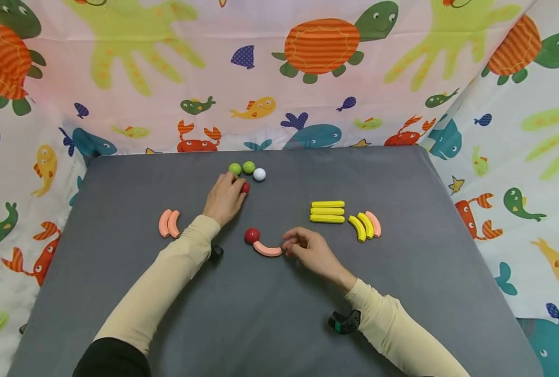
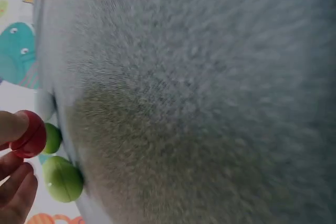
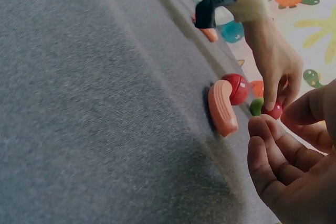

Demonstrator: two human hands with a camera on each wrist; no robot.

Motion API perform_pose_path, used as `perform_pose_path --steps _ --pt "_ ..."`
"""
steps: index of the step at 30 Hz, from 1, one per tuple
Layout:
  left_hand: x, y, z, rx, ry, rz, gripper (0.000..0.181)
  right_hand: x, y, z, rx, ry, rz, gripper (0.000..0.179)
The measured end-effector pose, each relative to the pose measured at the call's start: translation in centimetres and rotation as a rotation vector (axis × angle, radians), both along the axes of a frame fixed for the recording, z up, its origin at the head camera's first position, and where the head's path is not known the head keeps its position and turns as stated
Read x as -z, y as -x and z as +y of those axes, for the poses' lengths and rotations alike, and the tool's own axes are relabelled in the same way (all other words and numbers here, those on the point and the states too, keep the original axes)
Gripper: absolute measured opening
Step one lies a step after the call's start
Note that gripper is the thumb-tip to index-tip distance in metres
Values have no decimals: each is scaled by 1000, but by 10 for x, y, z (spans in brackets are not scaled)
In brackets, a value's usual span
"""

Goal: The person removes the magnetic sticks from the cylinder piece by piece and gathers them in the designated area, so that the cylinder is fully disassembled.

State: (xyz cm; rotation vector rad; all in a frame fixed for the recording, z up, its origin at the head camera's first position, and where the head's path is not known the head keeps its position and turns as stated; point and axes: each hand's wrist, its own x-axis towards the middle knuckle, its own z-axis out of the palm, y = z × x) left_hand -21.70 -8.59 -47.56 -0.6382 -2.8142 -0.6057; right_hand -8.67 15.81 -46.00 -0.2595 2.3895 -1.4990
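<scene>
My left hand pinches a red ball between thumb and fingers, close to two green balls and a white ball at the far side of the table. Nearer the middle lies a second red ball, with one end of a pink curved stick against it. Just right of that stick's free end, my right hand hovers with loosely bent fingers. Nothing shows between its thumb and fingers in the right wrist view.
On the left lie two pink curved sticks. To the right are several yellow straight sticks, then two yellow curved sticks beside another pink curved stick. A printed cloth hangs behind the grey table.
</scene>
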Motion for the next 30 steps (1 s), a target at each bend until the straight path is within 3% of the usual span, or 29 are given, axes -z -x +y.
perform_pose_path --steps 5,8,10,12,17,19,25,30 --pt "7 5 -8 -10 113 52 30 5 -3 -9 -53 -112 135 20" --pt "4 -2 -10 -23 77 19 35 7 -3 -12 -81 -203 269 18" --pt "-2 -13 -11 -3 28 -4 34 8 -1 -14 -99 -264 358 17" --pt "-8 -29 -11 76 -2 -25 30 10 0 -17 -128 -334 451 16" --pt "-12 -71 -6 374 46 -93 27 18 6 -24 -245 -493 665 24" --pt "-9 -81 -2 424 73 -101 25 21 6 -25 -278 -527 718 28" --pt "0 -93 10 426 76 -52 15 27 3 -20 -250 -594 824 14" --pt "2 -101 15 404 34 -60 18 25 4 -18 -209 -638 883 12"
